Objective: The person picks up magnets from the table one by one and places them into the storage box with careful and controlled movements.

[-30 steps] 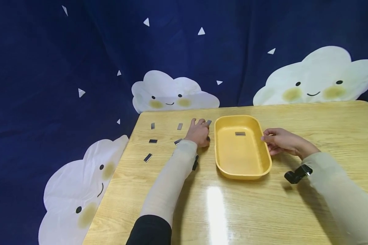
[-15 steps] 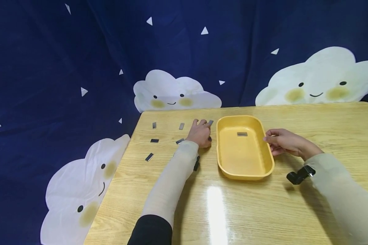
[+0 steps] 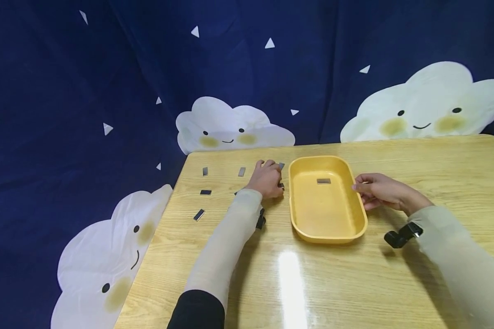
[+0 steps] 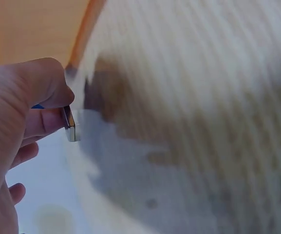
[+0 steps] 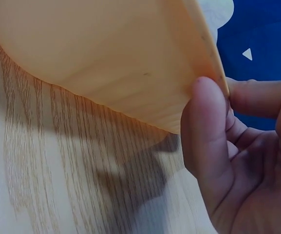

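Observation:
My left hand point(image 3: 266, 180) is just left of a yellow tray point(image 3: 328, 212), close over the table. Between its thumb and a finger it pinches a small, shiny rectangular metal block point(image 4: 69, 125), seen nearly edge-on in the left wrist view. The other fingers are spread apart. A similar grey block point(image 3: 281, 166) lies just beyond that hand. At the tray's right side, my right hand point(image 3: 383, 189) pinches the rim between thumb and fingers, as the right wrist view also shows. One metal block point(image 3: 323, 181) lies inside the tray, toward its far end.
Several more small blocks lie left of my left arm, among them a dark block point(image 3: 206, 192) and a grey block point(image 3: 241, 172). Another is mostly hidden by the left sleeve point(image 3: 230, 233). Behind the wooden table point(image 3: 337, 283) hangs a dark blue curtain point(image 3: 238, 55) with clouds.
The head view shifts slightly. My left wrist has moved a little and now covers most of one block that showed beside it before. The right hand keeps its hold on the tray rim.

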Demonstrator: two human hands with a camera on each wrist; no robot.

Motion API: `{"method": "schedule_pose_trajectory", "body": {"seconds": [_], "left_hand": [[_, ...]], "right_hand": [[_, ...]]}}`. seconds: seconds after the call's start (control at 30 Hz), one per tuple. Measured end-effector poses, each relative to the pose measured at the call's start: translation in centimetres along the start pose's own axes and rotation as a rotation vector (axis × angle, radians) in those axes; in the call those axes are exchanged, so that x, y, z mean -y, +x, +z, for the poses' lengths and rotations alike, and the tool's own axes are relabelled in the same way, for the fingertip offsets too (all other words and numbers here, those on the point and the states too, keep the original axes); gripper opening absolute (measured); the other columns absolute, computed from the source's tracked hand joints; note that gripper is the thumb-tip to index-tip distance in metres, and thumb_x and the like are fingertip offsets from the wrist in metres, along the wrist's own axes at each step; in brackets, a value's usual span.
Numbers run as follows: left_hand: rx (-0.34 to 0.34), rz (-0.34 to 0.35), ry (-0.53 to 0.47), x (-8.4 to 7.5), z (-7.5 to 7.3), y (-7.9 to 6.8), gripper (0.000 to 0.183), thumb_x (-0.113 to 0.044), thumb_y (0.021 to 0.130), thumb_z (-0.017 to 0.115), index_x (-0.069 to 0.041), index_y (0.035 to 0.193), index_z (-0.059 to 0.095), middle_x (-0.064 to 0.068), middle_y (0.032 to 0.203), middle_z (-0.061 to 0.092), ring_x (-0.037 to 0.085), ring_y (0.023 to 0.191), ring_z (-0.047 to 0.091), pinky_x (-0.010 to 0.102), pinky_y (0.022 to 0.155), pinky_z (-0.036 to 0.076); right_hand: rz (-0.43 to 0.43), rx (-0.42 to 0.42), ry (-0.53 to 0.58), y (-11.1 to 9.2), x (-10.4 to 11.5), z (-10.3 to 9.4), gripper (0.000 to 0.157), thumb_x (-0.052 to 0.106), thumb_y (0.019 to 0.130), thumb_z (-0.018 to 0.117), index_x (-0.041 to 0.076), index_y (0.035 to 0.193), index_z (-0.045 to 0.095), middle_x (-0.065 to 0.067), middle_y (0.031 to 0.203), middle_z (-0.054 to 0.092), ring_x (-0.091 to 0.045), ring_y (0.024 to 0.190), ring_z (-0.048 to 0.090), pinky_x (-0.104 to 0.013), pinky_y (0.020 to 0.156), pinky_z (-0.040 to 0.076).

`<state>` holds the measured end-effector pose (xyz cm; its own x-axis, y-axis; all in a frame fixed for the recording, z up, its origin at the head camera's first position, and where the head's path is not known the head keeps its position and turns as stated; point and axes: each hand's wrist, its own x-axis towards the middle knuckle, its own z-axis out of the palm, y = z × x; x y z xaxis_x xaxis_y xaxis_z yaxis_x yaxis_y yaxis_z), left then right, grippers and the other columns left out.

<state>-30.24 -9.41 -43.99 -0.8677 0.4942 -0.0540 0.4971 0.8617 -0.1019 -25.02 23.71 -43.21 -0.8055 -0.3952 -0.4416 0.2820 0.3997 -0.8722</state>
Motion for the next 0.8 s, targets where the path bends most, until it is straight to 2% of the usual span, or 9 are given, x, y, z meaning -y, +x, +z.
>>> {"method": "schedule_pose_trajectory", "body": {"seconds": [0.33,0.57,0.8], "left_hand": [[-0.033,0.014,0.002,0.6,-1.6,-0.2,0.027,-0.037,0.086,0.067,-0.022,0.064,0.065,-0.009,0.119,0.063,0.016,0.131,0.044,0.049,0.119,0.025],[-0.058,-0.004,0.006,1.4,-2.6,-0.9,0.027,-0.036,0.086,0.067,-0.020,0.064,0.068,-0.007,0.121,0.062,0.017,0.131,0.044,0.047,0.120,0.024],[-0.157,0.041,0.088,1.6,-2.9,-1.4,0.019,-0.030,0.086,0.066,-0.016,0.073,0.068,-0.004,0.120,0.064,0.022,0.136,0.044,0.045,0.122,0.025]], "right_hand": [[-0.012,-0.010,0.001,-0.1,-0.2,0.0,0.019,0.021,0.103,0.049,0.004,0.108,0.043,0.004,0.072,0.058,-0.008,0.066,0.059,-0.027,0.062,0.057],[-0.006,-0.012,0.012,-0.1,-0.1,0.0,0.018,0.020,0.103,0.050,0.005,0.108,0.043,0.004,0.071,0.058,-0.007,0.064,0.059,-0.027,0.061,0.058],[0.002,0.000,0.010,-0.2,-0.1,0.0,0.017,0.021,0.103,0.049,0.006,0.106,0.042,0.004,0.069,0.057,-0.007,0.063,0.059,-0.026,0.060,0.057]]}}
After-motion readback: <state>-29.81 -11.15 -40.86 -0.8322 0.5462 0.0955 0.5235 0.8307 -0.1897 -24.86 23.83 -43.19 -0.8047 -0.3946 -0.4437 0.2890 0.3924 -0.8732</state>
